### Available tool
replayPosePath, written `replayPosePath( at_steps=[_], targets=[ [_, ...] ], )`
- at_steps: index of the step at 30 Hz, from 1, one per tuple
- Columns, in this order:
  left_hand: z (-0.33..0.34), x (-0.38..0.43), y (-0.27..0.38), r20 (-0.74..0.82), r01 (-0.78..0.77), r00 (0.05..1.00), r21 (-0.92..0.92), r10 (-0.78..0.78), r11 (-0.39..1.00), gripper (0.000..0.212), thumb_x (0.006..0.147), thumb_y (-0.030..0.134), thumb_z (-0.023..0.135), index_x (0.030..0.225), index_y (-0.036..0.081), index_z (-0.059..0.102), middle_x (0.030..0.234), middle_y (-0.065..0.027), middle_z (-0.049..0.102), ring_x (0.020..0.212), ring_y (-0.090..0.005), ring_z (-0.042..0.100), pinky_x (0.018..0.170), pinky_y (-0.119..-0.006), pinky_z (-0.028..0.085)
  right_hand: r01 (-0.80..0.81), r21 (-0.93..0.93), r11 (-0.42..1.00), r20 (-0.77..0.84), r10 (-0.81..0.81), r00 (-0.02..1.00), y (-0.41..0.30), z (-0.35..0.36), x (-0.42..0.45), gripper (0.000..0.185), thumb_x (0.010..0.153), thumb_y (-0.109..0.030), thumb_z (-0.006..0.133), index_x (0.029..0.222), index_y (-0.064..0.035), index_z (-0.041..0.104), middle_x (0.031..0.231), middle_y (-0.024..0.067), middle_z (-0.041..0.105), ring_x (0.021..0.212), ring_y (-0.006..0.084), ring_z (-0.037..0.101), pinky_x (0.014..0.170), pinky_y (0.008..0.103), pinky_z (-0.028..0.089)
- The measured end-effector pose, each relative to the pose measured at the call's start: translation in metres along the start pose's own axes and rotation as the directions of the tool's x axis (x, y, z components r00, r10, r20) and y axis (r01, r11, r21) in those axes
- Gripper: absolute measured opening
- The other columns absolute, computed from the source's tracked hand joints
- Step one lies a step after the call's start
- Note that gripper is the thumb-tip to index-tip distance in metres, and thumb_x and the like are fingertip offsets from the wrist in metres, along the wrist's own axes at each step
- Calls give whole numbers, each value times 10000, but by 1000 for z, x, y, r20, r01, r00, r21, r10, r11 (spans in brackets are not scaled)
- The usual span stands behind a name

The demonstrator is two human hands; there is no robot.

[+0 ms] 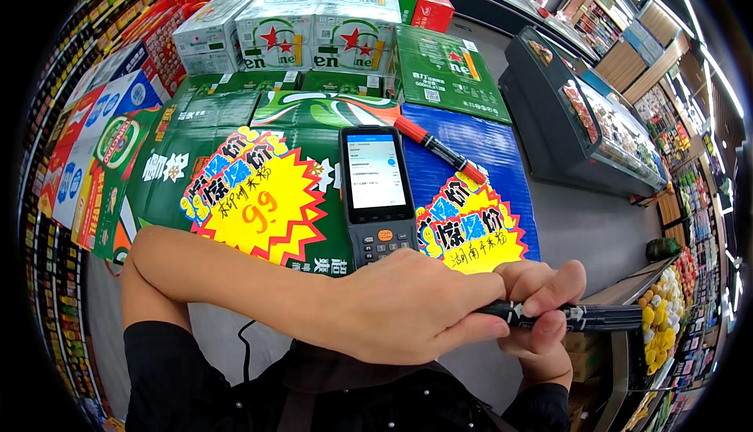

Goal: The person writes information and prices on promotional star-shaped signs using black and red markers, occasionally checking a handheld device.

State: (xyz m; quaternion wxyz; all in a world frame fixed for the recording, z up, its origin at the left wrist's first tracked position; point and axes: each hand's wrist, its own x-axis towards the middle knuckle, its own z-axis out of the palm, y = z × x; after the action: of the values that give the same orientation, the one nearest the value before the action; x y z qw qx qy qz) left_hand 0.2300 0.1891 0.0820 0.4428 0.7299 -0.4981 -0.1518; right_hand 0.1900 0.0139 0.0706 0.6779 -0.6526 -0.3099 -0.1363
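Note:
Both hands meet on a black marker pen (612,318) at the lower right. My left hand (412,308) reaches across in front of my body and grips the pen's left end. My right hand (547,314) has its fingers around the middle, while the other end sticks out to the right. Beyond my left hand, a handheld barcode terminal (376,173) lies with its screen lit. A red marker (441,150) rests diagonally beside it. Yellow starburst price cards with handwriting lie left (265,208) and right (482,244) of the terminal; my hands partly cover the right one.
Green (223,114) and blue (470,138) drink cartons form the surface before me. Heineken cartons (353,32) are stacked behind. A dark refrigerated display case (553,97) stands right, with yellow produce (659,326) lower down. Stocked shelves (47,267) line the left.

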Motion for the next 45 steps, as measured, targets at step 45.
replayPosePath(
  at_steps=[45],
  targets=[
    [-46,18,-4,-43,70,997,111,-65,991,314,851,289,519,1023,28,491,711,-148,562,631,-324,593,537,-395,478,124,479,869,-197,-31,980,11,20,64,289,891,-391,464,819,-114,429,833,98,567,628,212,602,801,365,461]
  ],
)
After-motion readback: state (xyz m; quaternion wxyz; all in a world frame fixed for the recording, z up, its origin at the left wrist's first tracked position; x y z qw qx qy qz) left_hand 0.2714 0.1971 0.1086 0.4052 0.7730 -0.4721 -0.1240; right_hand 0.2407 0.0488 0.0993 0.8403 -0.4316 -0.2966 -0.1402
